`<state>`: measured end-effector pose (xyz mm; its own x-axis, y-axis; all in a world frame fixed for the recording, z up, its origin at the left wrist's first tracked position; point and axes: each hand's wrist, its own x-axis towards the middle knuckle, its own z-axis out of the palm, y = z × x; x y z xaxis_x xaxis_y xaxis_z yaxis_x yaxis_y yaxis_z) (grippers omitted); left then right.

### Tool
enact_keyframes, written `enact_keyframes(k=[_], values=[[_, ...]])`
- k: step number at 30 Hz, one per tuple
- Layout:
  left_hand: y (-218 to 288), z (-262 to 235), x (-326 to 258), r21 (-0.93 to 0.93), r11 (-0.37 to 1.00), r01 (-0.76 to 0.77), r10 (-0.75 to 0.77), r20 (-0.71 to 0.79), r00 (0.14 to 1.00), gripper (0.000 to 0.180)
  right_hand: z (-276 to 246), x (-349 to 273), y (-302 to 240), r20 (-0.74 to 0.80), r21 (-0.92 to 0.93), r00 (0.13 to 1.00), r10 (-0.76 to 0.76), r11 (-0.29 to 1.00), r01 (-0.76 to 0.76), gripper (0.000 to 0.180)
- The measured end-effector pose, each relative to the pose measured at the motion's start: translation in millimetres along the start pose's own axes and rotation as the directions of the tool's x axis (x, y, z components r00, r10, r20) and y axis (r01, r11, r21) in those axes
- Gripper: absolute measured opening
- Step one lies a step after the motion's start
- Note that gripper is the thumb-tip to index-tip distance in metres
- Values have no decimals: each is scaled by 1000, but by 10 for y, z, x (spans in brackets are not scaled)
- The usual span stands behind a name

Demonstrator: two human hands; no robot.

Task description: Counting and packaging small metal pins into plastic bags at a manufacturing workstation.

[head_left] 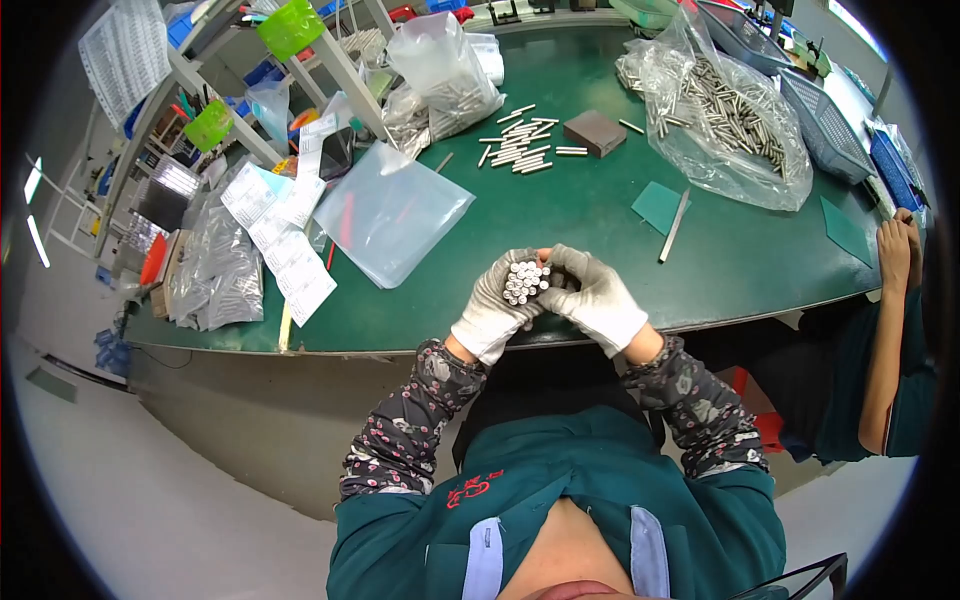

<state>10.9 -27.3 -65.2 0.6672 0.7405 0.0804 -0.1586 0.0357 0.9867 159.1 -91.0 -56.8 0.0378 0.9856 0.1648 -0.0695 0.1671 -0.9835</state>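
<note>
A bundle of small metal pins (525, 283), their round ends facing up, sits between my gloved hands over the table's front edge. My left hand (488, 308) is closed around the bundle's left side. My right hand (602, 302) curls against its right side, with fingertips partly hidden behind the pins. Both gloves are white and grey, with bare fingertips showing at the top. Farther back on the green table (560, 215) lies a loose pile of the same kind of pins (520, 146), beside a brown-grey block (595, 133).
To the right are a clear bag of many pins (725, 115), a flat metal strip (675, 225) and a green sheet (655, 207). Clear plastic bags (395, 215) and papers (285, 240) lie to the left. A co-worker's arm (885, 330) rests at the right edge.
</note>
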Motion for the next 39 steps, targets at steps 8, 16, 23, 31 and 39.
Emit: enact_keyframes(k=[8,16,23,31,39], values=[[-88,-92,113,-1,1000,29,-29,-63,998,46,75,133,186,-176,-298,943,-282,928,222,32],[-78,-93,126,74,992,98,-93,-77,993,48,-160,188,20,40,-19,998,37,999,-36,32],[-98,-61,92,37,993,112,-107,-113,988,50,-778,915,-398,-183,-918,935,-305,394,-51,59],[-31,-5,95,26,987,157,-151,-166,975,49,-1079,1652,-75,-426,-903,904,14,53,-426,84],[-61,-17,117,-56,989,137,-145,-153,978,52,-1156,1561,-101,-377,-922,923,-80,133,-365,51]])
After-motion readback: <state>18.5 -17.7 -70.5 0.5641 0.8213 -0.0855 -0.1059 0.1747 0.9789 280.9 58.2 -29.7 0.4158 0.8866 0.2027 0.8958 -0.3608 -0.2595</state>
